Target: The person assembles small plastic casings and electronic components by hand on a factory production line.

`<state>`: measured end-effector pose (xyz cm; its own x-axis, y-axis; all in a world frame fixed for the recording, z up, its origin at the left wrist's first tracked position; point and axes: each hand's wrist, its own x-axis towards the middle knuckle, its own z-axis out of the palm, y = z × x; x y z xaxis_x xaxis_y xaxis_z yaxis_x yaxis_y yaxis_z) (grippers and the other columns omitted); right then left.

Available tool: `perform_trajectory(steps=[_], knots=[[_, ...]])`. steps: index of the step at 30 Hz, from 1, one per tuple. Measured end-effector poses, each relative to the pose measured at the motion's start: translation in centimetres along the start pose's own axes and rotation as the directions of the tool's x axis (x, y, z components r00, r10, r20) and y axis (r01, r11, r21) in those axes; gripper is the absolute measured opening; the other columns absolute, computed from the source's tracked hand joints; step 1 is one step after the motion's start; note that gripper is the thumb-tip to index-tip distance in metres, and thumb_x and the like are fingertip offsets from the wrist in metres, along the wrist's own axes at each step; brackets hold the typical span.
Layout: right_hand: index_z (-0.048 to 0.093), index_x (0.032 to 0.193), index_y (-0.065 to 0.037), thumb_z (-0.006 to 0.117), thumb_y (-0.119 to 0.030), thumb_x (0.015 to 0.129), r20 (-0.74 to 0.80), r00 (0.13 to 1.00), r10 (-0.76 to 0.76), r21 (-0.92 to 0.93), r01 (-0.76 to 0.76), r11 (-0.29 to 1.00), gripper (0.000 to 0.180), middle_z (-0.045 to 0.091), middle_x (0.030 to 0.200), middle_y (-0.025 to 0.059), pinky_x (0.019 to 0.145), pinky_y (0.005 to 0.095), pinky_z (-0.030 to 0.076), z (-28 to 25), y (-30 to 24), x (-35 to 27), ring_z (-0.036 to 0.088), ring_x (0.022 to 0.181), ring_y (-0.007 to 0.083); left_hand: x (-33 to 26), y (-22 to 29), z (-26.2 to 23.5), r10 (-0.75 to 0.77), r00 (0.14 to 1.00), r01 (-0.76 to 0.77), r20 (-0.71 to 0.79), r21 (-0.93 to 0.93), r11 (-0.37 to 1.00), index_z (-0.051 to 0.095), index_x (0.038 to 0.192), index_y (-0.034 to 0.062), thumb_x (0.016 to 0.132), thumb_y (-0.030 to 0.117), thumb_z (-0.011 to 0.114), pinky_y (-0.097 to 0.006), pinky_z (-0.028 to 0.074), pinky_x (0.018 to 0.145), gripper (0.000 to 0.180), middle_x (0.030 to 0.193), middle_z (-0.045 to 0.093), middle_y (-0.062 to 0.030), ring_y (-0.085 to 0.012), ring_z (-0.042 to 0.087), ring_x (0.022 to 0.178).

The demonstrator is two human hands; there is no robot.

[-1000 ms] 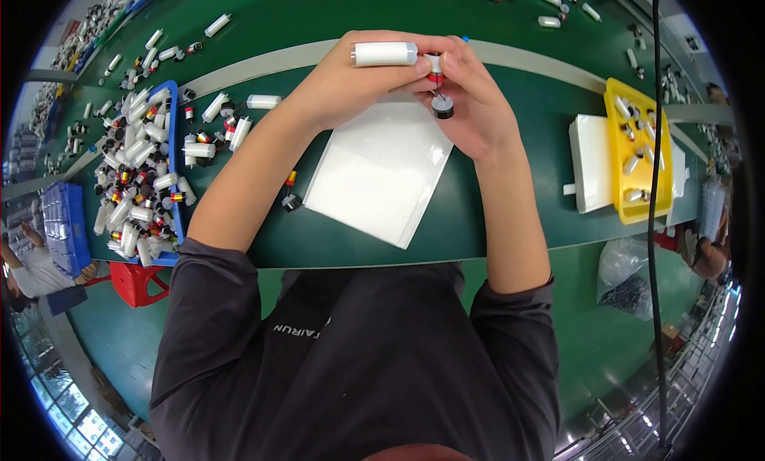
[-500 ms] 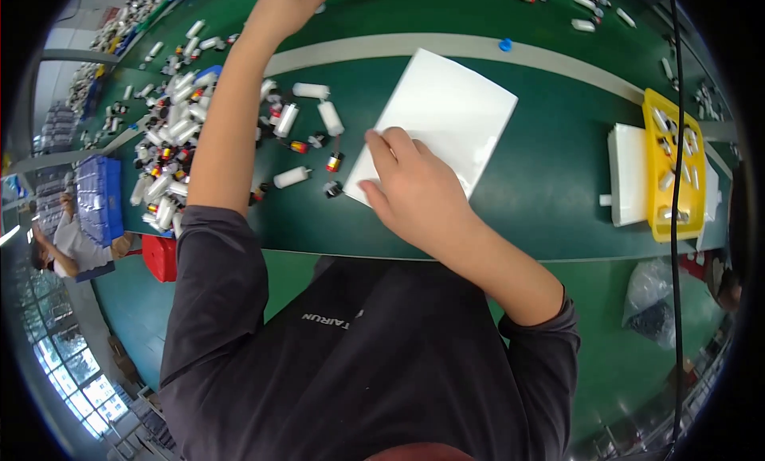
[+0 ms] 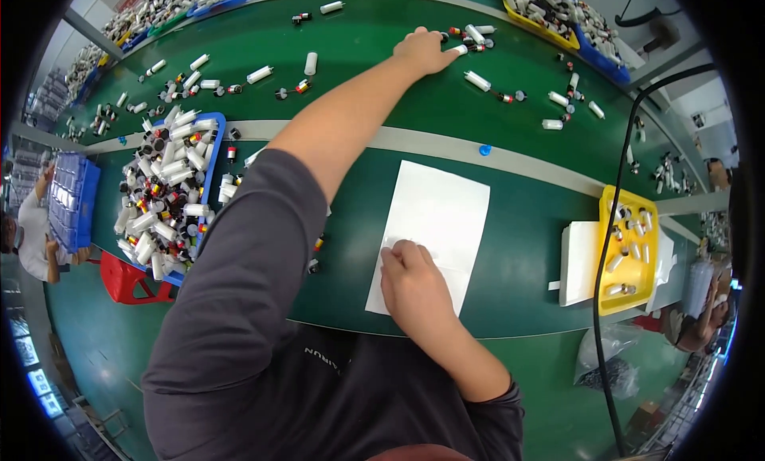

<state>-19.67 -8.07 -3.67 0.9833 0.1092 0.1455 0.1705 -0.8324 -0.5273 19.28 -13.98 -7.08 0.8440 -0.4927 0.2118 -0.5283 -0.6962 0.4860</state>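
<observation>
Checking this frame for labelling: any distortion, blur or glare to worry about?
Head view: strong fisheye, so the grey strip bows and the corners go black; even overhead light, weak shadows; left hand and right hand are sharp; the white sheet is bright but not blown out; small parts near the rim are too small to read.

One white sheet [image 3: 437,222], one yellow tray [image 3: 631,258], one red stool [image 3: 127,279]. Two blue caps [image 3: 484,150] on the surface [image 3: 518,246]. White cylinders [image 3: 163,192]: too many to count.

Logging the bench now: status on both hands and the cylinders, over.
Left hand stretched far across green table, fingertips on a white cylinder. Right hand flat on white sheet. Nothing blocking.
</observation>
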Motion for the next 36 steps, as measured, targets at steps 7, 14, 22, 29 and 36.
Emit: perform_trajectory(steps=[7, 14, 22, 29, 36], knots=[[0.062, 0.104, 0.005, 0.068, 0.003, 0.078, 0.096, 0.995, -0.018, 0.057, 0.013, 0.998, 0.026, 0.055, 0.103, 0.0177, 0.088, 0.0402, 0.050, -0.9, 0.4, 0.2, 0.057, 0.096, 0.0346, 0.2, -1.1, -0.2, 0.049, 0.967, -0.150, -0.249, -0.406, 0.901, 0.069, 0.108, 0.0075, 0.083, 0.037, 0.075, -0.038, 0.056, 0.077, 0.039, 0.100, 0.069, -0.0106, -0.0287, 0.069, 0.091], [0.056, 0.088, 0.004, 0.062, 0.001, 0.077, 0.058, 0.989, -0.137, -0.011, 0.138, 0.990, 0.013, 0.053, 0.087, 0.0177, 0.077, 0.0401, 0.047, -1.4, 1.0, 0.3, 0.054, 0.085, 0.0328, -10.8, 3.7, -12.3, -0.270, 0.961, 0.110, 0.063, -0.980, 0.164, 0.058, 0.119, 0.0025, 0.108, 0.036, 0.042, -0.038, 0.052, 0.096, 0.038, 0.119, 0.067, -0.0140, -0.0237, 0.063, 0.113], [0.051, 0.100, -0.003, 0.064, -0.004, 0.093, 0.014, 0.988, 0.154, 0.651, -0.126, 0.749, 0.015, 0.059, 0.084, 0.0070, 0.069, 0.0286, 0.049, -6.6, 4.1, 2.8, 0.061, 0.073, 0.0156, -20.8, 3.4, -13.9, 0.001, 0.934, 0.317, 0.357, -0.827, -0.465, 0.053, 0.118, 0.0061, 0.108, 0.036, 0.038, -0.054, 0.047, 0.108, 0.034, 0.138, 0.054, -0.0243, -0.0426, 0.054, 0.128], [0.044, 0.118, -0.004, 0.067, 0.006, 0.091, -0.584, 0.806, 0.102, 0.360, 0.144, 0.922, 0.037, 0.059, 0.104, 0.0088, 0.080, 0.0260, 0.050, -3.2, 3.0, 6.8, 0.061, 0.092, 0.0127, -23.5, 6.8, -11.9, 0.086, 0.902, 0.409, 0.423, -0.775, -0.481, 0.052, 0.122, 0.0115, 0.109, 0.042, 0.032, -0.046, 0.043, 0.109, 0.039, 0.142, 0.051, -0.0249, -0.0341, 0.050, 0.132], [0.034, 0.126, -0.001, 0.067, 0.010, 0.089, -0.418, 0.794, 0.441, 0.887, 0.251, 0.388, 0.051, 0.060, 0.109, 0.0146, 0.080, 0.0240, 0.054, -3.2, 5.9, 6.5, 0.065, 0.095, 0.0145, -23.5, 5.5, -11.2, 0.320, 0.861, 0.371, 0.396, -0.918, 0.137, 0.042, 0.144, -0.0034, 0.103, 0.018, 0.047, -0.041, 0.041, 0.112, 0.047, 0.139, 0.056, -0.0178, -0.0242, 0.053, 0.132]])
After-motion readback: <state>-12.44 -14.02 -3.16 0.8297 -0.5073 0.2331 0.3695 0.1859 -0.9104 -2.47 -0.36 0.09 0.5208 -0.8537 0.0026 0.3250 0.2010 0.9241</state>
